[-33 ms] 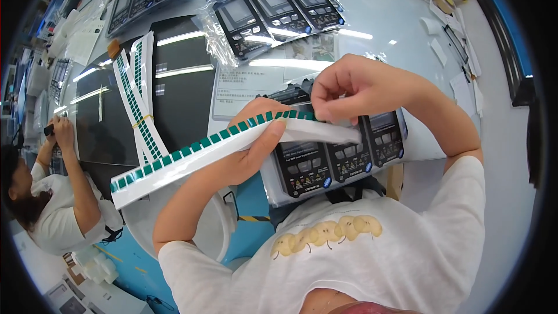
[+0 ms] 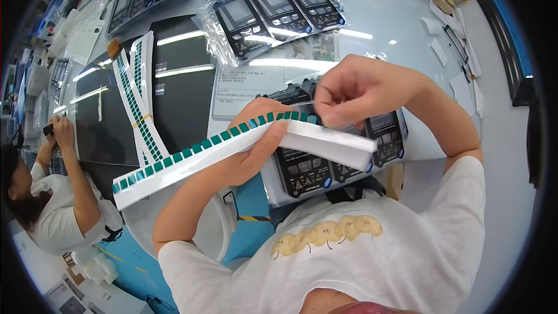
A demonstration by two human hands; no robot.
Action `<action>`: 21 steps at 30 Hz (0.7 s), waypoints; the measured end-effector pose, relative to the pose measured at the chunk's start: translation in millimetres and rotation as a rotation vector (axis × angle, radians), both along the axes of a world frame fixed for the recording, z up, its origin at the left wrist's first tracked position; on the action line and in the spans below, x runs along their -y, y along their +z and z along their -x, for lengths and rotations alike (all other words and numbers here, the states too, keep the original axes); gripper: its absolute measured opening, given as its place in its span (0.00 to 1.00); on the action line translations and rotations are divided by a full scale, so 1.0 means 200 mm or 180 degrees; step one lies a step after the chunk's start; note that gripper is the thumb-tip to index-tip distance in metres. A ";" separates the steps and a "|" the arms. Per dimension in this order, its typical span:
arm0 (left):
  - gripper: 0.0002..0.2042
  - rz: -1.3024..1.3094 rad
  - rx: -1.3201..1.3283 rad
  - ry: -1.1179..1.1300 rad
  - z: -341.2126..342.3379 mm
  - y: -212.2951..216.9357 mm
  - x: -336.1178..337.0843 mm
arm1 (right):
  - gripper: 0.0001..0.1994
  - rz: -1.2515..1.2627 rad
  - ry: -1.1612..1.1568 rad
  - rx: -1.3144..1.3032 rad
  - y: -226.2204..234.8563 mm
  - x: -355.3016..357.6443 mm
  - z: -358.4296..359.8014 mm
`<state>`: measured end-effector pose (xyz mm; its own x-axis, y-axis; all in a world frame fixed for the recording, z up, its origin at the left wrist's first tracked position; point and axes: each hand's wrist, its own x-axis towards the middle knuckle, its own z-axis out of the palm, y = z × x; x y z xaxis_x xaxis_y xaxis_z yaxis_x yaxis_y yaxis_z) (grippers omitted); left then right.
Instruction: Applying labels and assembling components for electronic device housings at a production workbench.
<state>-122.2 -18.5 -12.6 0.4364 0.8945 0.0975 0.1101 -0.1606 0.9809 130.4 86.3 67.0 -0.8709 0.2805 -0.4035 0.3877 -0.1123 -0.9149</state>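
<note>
Our left hand (image 2: pixel 256 145) grips a long white strip of green square stickers (image 2: pixel 192 157), fingers wrapped under it, just in front of the black panels (image 2: pixel 325 157) on the table (image 2: pixel 378 29). Our right hand (image 2: pixel 354 90) pinches narrowly at the strip's upper end. Bagged panels (image 2: pixel 273 9) lie beyond, spare strips (image 2: pixel 136 99) left.

A pale grey worktable (image 2: pixel 383 17) fills the view, with strip lights reflected in its glossy top. A black mat (image 2: pixel 186 99) lies on it. Below shows a blue floor (image 2: pixel 131 270) with yellow marks.
</note>
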 end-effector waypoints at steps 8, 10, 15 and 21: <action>0.20 -0.1058 -0.0813 -0.0636 -0.03 0.07 0.01 | 0.11 -0.0268 -0.1084 0.0670 -0.08 -0.03 0.02; 0.20 -0.0361 -0.0528 -0.0336 -0.02 0.10 0.02 | 0.12 -0.0088 -0.1119 0.0820 -0.10 -0.02 0.01; 0.21 -0.1753 -0.1174 -0.0160 -0.05 0.00 -0.09 | 0.11 -0.0151 -0.1163 0.0961 -0.10 -0.02 0.01; 0.19 -0.2407 -0.1644 -0.0089 -0.06 -0.03 -0.07 | 0.11 -0.0273 -0.0988 0.1105 -0.07 -0.04 0.07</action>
<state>-109.9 -4.6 -19.4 0.6090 0.6603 0.4395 0.4924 -0.7491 0.4432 116.7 94.0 52.4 -0.5583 0.5513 -0.6200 0.6324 -0.2008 -0.7481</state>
